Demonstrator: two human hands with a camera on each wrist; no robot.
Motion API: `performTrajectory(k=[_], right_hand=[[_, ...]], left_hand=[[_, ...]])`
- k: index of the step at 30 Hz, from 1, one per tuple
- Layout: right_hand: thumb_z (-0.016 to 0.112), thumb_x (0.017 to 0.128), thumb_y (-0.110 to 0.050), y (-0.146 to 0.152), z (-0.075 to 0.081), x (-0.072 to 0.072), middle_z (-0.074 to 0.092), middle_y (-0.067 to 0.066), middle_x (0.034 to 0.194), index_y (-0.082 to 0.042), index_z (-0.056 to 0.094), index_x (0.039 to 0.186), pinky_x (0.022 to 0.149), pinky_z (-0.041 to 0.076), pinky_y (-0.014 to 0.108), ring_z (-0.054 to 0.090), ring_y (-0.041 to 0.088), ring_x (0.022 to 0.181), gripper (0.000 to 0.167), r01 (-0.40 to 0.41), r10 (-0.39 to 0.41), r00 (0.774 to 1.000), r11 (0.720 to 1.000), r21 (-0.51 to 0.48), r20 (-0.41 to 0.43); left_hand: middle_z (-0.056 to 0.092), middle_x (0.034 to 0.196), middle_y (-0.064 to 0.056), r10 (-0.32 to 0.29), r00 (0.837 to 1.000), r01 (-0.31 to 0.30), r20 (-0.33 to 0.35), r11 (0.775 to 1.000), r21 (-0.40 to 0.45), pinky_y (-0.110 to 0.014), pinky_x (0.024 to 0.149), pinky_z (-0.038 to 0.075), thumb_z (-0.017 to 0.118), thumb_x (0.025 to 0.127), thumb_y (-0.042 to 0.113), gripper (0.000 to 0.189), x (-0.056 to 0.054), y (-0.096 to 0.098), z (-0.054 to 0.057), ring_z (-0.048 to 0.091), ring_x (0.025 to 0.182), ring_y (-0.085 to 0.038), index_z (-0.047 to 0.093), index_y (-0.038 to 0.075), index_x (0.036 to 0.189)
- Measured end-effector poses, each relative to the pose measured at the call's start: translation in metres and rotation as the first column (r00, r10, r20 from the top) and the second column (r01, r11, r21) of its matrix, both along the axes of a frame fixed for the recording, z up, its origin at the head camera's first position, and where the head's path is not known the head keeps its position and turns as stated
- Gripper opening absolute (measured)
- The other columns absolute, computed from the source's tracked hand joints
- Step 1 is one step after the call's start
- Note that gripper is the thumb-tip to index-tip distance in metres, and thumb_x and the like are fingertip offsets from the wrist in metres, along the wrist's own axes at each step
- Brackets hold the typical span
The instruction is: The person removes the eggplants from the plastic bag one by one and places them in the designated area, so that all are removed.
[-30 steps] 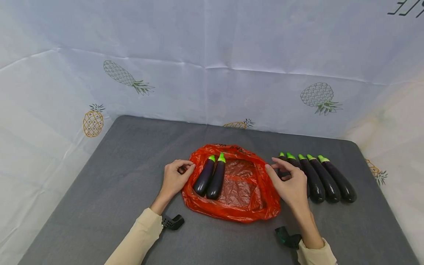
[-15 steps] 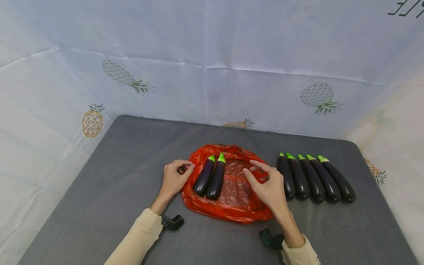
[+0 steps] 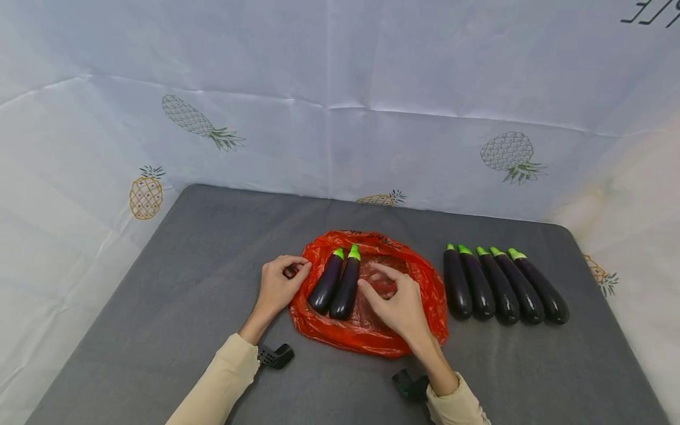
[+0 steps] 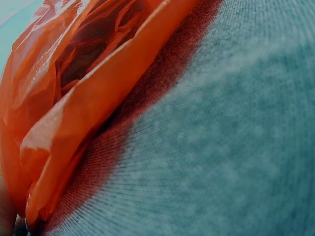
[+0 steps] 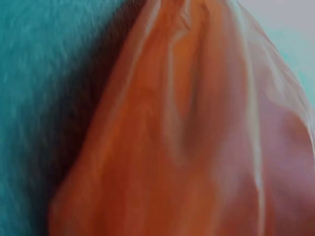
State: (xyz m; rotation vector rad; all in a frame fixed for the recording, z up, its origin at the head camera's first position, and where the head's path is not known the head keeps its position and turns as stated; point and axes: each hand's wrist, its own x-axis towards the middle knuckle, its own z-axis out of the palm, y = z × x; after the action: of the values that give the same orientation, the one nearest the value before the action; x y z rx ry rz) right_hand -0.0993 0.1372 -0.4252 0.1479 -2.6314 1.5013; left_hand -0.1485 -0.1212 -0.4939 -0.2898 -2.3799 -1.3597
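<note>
A red plastic bag lies spread on the grey table with its mouth up. Two eggplants with green caps rest side by side in its left half. At the bag's left rim my left hand pinches the plastic between thumb and fingertips. The left wrist view has the bag's folded edge running down toward the hand. Over the right half of the bag is my right hand, thumb and fingers spread apart and holding nothing, close to the right eggplant. In the right wrist view, blurred bag plastic fills most of the picture.
Several more eggplants lie in a slanted row on the table, right of the bag. The grey table ends at a pale curtain with printed pineapples behind and at the sides.
My right hand has moved left from the bag's right rim to over its inside, uncovering the row of eggplants. My left hand has stayed at the left rim.
</note>
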Motion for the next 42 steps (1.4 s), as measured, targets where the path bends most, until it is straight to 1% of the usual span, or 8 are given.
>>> performTrajectory(k=[5, 10, 15, 19, 23, 31, 35, 42], right_hand=[[0.083, 0.085, -0.028, -0.008, -0.004, 0.000, 0.077, 0.009, 0.099, -0.007, 0.071, 0.127, 0.076, 0.059, 0.035, 0.071, 0.023, 0.087, 0.048, -0.007, 0.007, 0.999, 1.000, 0.020, 0.035], [0.082, 0.086, -0.030, -0.016, -0.009, 0.000, 0.077, 0.011, 0.102, -0.005, 0.068, 0.131, 0.080, 0.058, 0.040, 0.070, 0.025, 0.090, 0.053, -0.006, 0.001, 0.998, 0.998, 0.062, 0.070], [0.080, 0.087, -0.035, -0.023, -0.012, -0.001, 0.076, 0.012, 0.101, -0.003, 0.066, 0.132, 0.080, 0.057, 0.039, 0.069, 0.022, 0.087, 0.057, -0.009, 0.000, 0.996, 0.995, 0.100, 0.091], [0.080, 0.088, -0.037, -0.027, -0.014, -0.002, 0.075, 0.011, 0.098, -0.001, 0.066, 0.132, 0.074, 0.057, 0.033, 0.067, 0.016, 0.079, 0.058, -0.019, 0.005, 0.993, 0.993, 0.117, 0.117], [0.080, 0.087, -0.035, -0.029, -0.015, -0.002, 0.075, 0.011, 0.094, 0.001, 0.063, 0.134, 0.070, 0.057, 0.031, 0.066, 0.013, 0.074, 0.061, -0.041, 0.026, 0.991, 0.993, 0.113, 0.134], [0.079, 0.089, -0.033, -0.030, -0.017, -0.002, 0.075, 0.011, 0.093, 0.001, 0.058, 0.140, 0.073, 0.060, 0.034, 0.070, 0.016, 0.079, 0.064, -0.046, 0.031, 0.983, 0.996, 0.080, 0.182], [0.078, 0.089, -0.030, -0.028, -0.017, -0.002, 0.075, 0.014, 0.096, 0.002, 0.058, 0.139, 0.075, 0.061, 0.037, 0.071, 0.020, 0.081, 0.063, -0.040, 0.026, 0.986, 0.996, 0.081, 0.166], [0.078, 0.088, -0.023, -0.023, -0.015, -0.003, 0.075, 0.017, 0.103, 0.003, 0.061, 0.136, 0.082, 0.060, 0.043, 0.071, 0.027, 0.090, 0.058, -0.003, -0.009, 0.991, 0.997, 0.083, 0.137]], left_hand=[[0.073, 0.077, -0.006, 0.004, 1.000, -0.004, 0.010, 1.000, -0.004, -0.020, 0.062, 0.048, 0.079, 0.089, 0.014, 0.009, 0.000, 0.000, -0.001, 0.057, 0.065, -0.008, 0.079, 0.005, 0.090], [0.073, 0.076, -0.007, 0.006, 1.000, -0.006, 0.009, 1.000, -0.006, -0.020, 0.062, 0.048, 0.078, 0.090, 0.015, 0.011, 0.000, 0.000, -0.001, 0.057, 0.066, -0.008, 0.079, 0.004, 0.090], [0.073, 0.076, -0.007, 0.007, 1.000, -0.007, 0.012, 1.000, -0.010, -0.020, 0.062, 0.048, 0.079, 0.089, 0.013, 0.007, 0.000, 0.000, -0.001, 0.057, 0.066, -0.008, 0.079, 0.006, 0.090], [0.073, 0.076, -0.006, 0.010, 1.000, -0.010, 0.010, 1.000, -0.015, -0.021, 0.062, 0.048, 0.079, 0.089, 0.013, 0.007, 0.000, 0.000, -0.001, 0.057, 0.065, -0.008, 0.079, 0.006, 0.090], [0.073, 0.076, -0.006, 0.005, 1.000, -0.005, 0.005, 1.000, -0.011, -0.021, 0.062, 0.048, 0.079, 0.089, 0.013, 0.007, 0.000, 0.000, -0.002, 0.057, 0.065, -0.008, 0.079, 0.006, 0.090], [0.072, 0.075, -0.005, 0.005, 1.000, -0.005, 0.006, 1.000, -0.005, -0.021, 0.062, 0.047, 0.078, 0.090, 0.014, 0.009, -0.001, 0.000, -0.002, 0.056, 0.065, -0.008, 0.079, 0.006, 0.090], [0.073, 0.076, -0.005, 0.007, 1.000, -0.007, 0.016, 1.000, -0.006, -0.021, 0.062, 0.047, 0.078, 0.089, 0.013, 0.005, -0.001, 0.000, -0.002, 0.056, 0.065, -0.008, 0.079, 0.007, 0.090], [0.073, 0.076, -0.006, 0.002, 1.000, -0.002, 0.015, 1.000, 0.000, -0.021, 0.062, 0.047, 0.078, 0.090, 0.014, 0.008, 0.000, 0.001, -0.001, 0.056, 0.066, -0.007, 0.079, 0.006, 0.090]])
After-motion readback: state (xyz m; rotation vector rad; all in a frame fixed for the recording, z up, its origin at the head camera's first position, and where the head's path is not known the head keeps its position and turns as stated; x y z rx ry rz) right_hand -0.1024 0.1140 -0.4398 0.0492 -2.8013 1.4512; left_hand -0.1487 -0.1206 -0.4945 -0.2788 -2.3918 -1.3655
